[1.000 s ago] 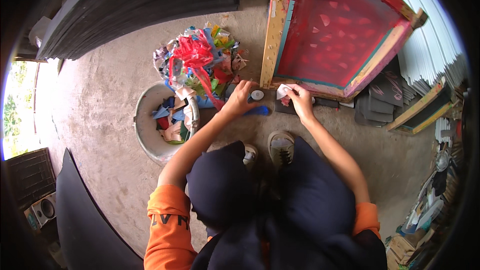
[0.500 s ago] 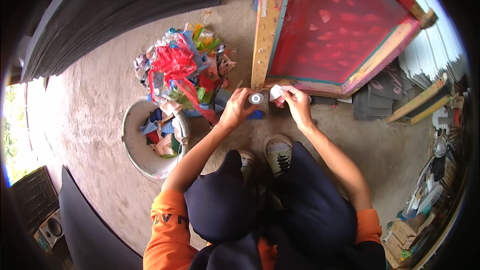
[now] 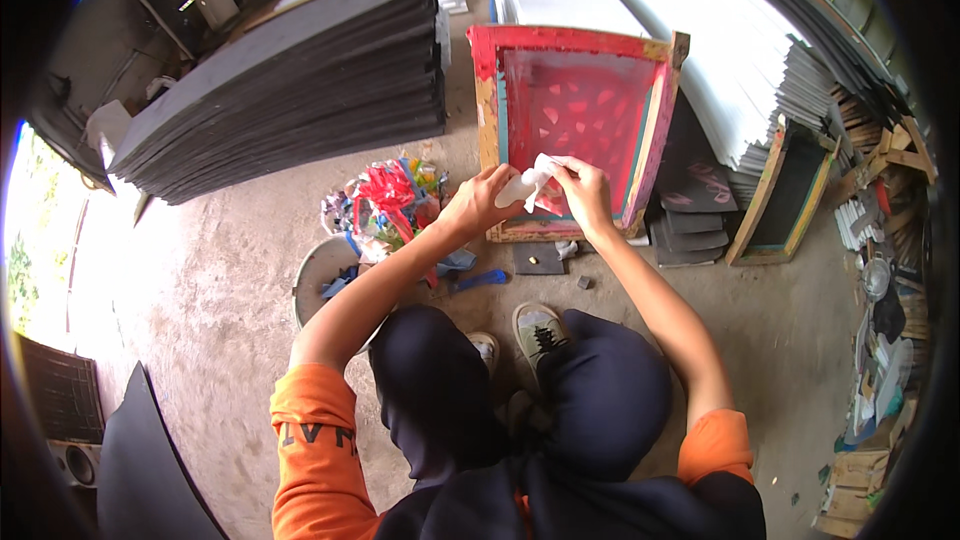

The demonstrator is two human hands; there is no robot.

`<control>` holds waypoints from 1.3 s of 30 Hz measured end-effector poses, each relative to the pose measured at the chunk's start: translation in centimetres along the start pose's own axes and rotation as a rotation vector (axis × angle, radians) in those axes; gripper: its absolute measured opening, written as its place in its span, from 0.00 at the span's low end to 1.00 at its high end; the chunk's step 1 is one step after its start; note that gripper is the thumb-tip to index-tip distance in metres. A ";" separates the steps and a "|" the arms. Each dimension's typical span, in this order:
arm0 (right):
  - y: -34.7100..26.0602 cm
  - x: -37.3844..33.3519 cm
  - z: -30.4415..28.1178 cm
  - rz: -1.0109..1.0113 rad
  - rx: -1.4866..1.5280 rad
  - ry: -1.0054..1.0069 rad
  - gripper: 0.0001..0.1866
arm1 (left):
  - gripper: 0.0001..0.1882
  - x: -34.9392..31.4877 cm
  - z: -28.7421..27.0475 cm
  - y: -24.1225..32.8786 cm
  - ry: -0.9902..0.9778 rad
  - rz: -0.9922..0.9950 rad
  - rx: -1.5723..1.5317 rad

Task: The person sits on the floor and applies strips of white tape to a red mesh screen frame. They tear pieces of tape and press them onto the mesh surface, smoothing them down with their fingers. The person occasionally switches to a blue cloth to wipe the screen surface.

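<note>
My left hand [image 3: 478, 203] is closed around a small whitish bottle [image 3: 511, 192], tilted with its top toward my right hand. A crumpled white and pink rag [image 3: 544, 171] is pinched in the fingers of my right hand [image 3: 586, 194]. Bottle and rag meet in front of me; whether the bottle's mouth is uncapped I cannot make out. Just beyond both hands, a wooden-framed printing screen [image 3: 610, 105] with red-stained mesh leans upright.
To the left lie a heap of coloured scraps [image 3: 385, 195] and a bucket [image 3: 310, 285], partly behind my left forearm. A stack of black sheets [image 3: 290, 90] stands farther back. White sheets [image 3: 700, 30] and a smaller frame [image 3: 785, 195] are at the right.
The view has tilted up toward the screen and sheet stacks. The bottle, seen from its top before, is now tipped, and the rag has been brought up against it.
</note>
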State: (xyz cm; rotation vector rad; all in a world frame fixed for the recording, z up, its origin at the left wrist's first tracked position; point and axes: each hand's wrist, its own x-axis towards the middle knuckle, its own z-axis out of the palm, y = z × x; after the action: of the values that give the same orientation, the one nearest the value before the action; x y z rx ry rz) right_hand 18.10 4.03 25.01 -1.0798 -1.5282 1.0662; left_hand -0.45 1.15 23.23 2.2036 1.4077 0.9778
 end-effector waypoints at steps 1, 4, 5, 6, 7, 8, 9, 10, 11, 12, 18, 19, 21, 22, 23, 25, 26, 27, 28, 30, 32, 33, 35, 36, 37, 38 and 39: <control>-1.3 -0.1 -0.1 -0.021 -0.040 -0.014 0.12 | 0.22 0.1 -0.8 1.1 0.023 0.015 0.017; -3.8 -0.6 -0.4 -0.148 -0.041 -0.030 0.12 | 0.21 0.5 -2.7 4.1 0.078 0.060 0.067; -3.8 -0.7 -0.3 -0.191 -0.061 -0.011 0.13 | 0.21 0.4 -2.9 4.6 0.078 0.050 0.099; -3.5 -0.2 0.0 -0.329 -0.167 0.092 0.13 | 0.22 0.5 -3.2 5.3 0.080 0.046 0.126; -3.2 -0.1 -0.4 -0.311 -0.175 0.098 0.13 | 0.22 0.7 -3.6 6.0 0.080 0.043 0.154; -3.6 -0.7 -0.3 -0.287 -0.176 0.100 0.13 | 0.23 0.4 -3.9 6.6 0.096 0.034 0.217; -4.1 -1.0 -0.3 -0.263 -0.177 0.103 0.13 | 0.23 0.4 -4.4 7.1 0.078 0.013 0.261; -4.2 -0.9 -0.1 -0.258 -0.169 0.109 0.13 | 0.23 0.5 -4.9 7.6 0.059 -0.008 0.305; -3.8 -0.9 -0.1 -0.249 -0.171 0.120 0.13 | 0.23 0.7 -5.0 8.2 0.038 -0.026 0.337; -3.4 -0.8 -0.2 -0.239 -0.173 0.131 0.13 | 0.23 1.0 -5.1 8.8 0.025 -0.019 0.388; 0.4 0.9 -0.3 0.125 0.042 -0.016 0.10 | 0.25 5.3 -5.5 10.1 -0.357 -0.142 0.736; 1.2 0.7 0.0 0.157 0.124 -0.048 0.10 | 0.26 5.8 -5.4 9.9 -0.455 -0.169 0.802; 1.6 0.6 0.1 0.211 0.293 -0.096 0.11 | 0.28 6.5 -4.7 9.5 -0.488 -0.194 0.814; 1.8 0.5 0.1 0.115 0.114 -0.002 0.11 | 0.28 6.5 -4.3 9.2 -0.477 -0.200 0.806; 1.9 0.6 -0.1 0.107 0.054 0.041 0.11 | 0.28 6.7 -3.8 8.8 -0.466 -0.199 0.800; 2.0 0.9 -0.6 0.087 -0.069 0.125 0.10 | 0.29 6.3 -3.0 7.8 -0.372 -0.175 0.623; 2.1 0.9 -0.8 0.079 -0.129 0.165 0.10 | 0.29 5.8 -2.4 7.2 -0.307 -0.187 0.503; 1.4 0.8 -0.6 -0.032 -0.154 0.226 0.10 | 0.30 5.1 -2.2 6.3 -0.235 -0.204 0.393; 0.8 0.8 -0.4 -0.177 -0.186 0.249 0.10 | 0.29 4.3 -1.3 4.8 -0.150 -0.202 0.203; -0.1 0.9 -0.2 -0.304 -0.214 0.235 0.10 | 0.27 2.7 0.2 3.2 0.034 -0.144 -0.005; -0.2 0.7 0.0 -0.251 -0.207 0.154 0.10 | 0.26 2.0 0.6 2.7 0.033 -0.214 -0.102; 0.1 0.6 0.0 -0.234 -0.206 0.158 0.10 | 0.26 1.9 0.6 2.9 0.053 -0.209 -0.052; 0.4 0.7 0.3 -0.201 -0.194 0.166 0.09 | 0.27 1.7 0.4 3.1 0.091 -0.202 0.060; 0.5 0.7 0.6 -0.186 -0.184 0.169 0.09 | 0.28 1.8 0.2 3.2 0.099 -0.210 0.173; 0.6 0.8 0.8 -0.124 -0.188 0.128 0.09 | 0.28 1.9 -0.3 3.1 0.019 -0.232 0.241; 1.1 0.8 0.5 -0.054 -0.200 0.094 0.09 | 0.27 2.2 -0.9 4.0 -0.070 -0.248 0.299; 1.2 0.7 0.9 0.014 -0.201 0.052 0.09 | 0.27 2.3 -1.8 4.5 -0.157 -0.272 0.367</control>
State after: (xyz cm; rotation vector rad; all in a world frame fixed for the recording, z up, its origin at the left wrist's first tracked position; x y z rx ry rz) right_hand 17.27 4.85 23.81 -1.2474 -1.6135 0.9007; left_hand 1.85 1.03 28.05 2.1894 1.8661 0.4712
